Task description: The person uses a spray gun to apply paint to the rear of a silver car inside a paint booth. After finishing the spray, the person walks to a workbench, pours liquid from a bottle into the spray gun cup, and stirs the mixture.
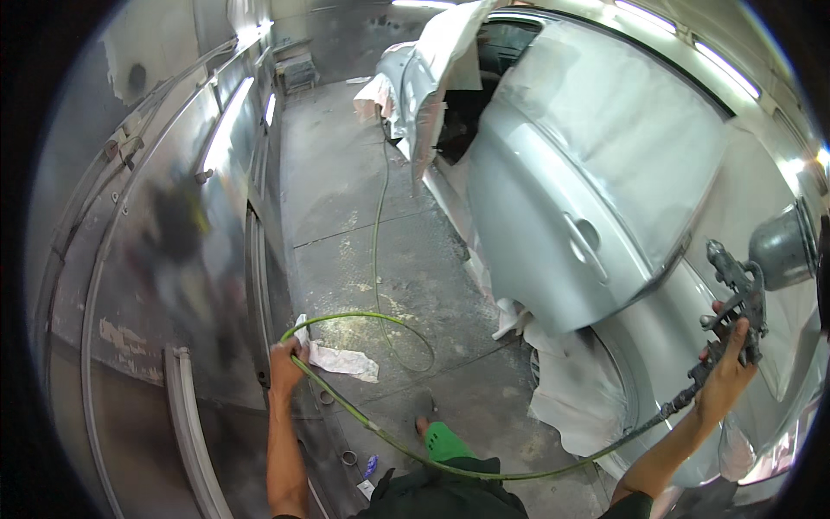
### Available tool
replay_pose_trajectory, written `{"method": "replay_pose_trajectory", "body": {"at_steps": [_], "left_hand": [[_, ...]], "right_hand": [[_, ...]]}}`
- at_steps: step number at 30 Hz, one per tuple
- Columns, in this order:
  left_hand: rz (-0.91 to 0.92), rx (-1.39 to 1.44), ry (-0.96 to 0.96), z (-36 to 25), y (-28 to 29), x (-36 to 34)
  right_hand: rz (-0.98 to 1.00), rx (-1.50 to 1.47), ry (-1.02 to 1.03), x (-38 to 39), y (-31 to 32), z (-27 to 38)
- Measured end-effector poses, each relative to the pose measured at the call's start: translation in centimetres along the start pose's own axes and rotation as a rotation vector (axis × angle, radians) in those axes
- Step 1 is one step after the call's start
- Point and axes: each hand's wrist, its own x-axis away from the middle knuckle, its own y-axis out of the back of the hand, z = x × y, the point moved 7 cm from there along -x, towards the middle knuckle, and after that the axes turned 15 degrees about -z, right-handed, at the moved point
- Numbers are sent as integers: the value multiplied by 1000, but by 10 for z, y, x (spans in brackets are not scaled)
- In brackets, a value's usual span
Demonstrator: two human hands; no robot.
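Observation:
My right hand point(728, 377) is wrapped round a spray gun point(739, 298), raised at the right beside the car's rear side. A grey paint cup point(782, 249) is fixed to the gun. My left hand point(286, 368) is closed on a green air hose point(380, 432), which sags across my front to the gun's handle. Beyond that hand the hose loops out and trails along the floor. The silver car door point(536, 208) nearest the gun has its window covered with white masking sheet point(614, 112).
A front door point(428, 78) stands open, draped in masking. Masking paper point(575, 394) hangs round the rear wheel. A crumpled white sheet point(346, 361) lies on the grey floor point(333, 182), with small rings and a purple object point(370, 467) near my feet. A metal wall point(173, 251) runs along the left.

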Motion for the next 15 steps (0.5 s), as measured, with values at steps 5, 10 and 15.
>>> {"method": "replay_pose_trajectory", "body": {"at_steps": [5,10,15], "left_hand": [[-134,-28,51,85,-1,-104],[-208,-85,127,148,-19,-239],[-281,-34,196,200,-53,-373]], "right_hand": [[172,-106,-93,59,-165,-21],[254,-198,-142,118,-332,-18],[370,-142,-232,143,-471,-17]]}}
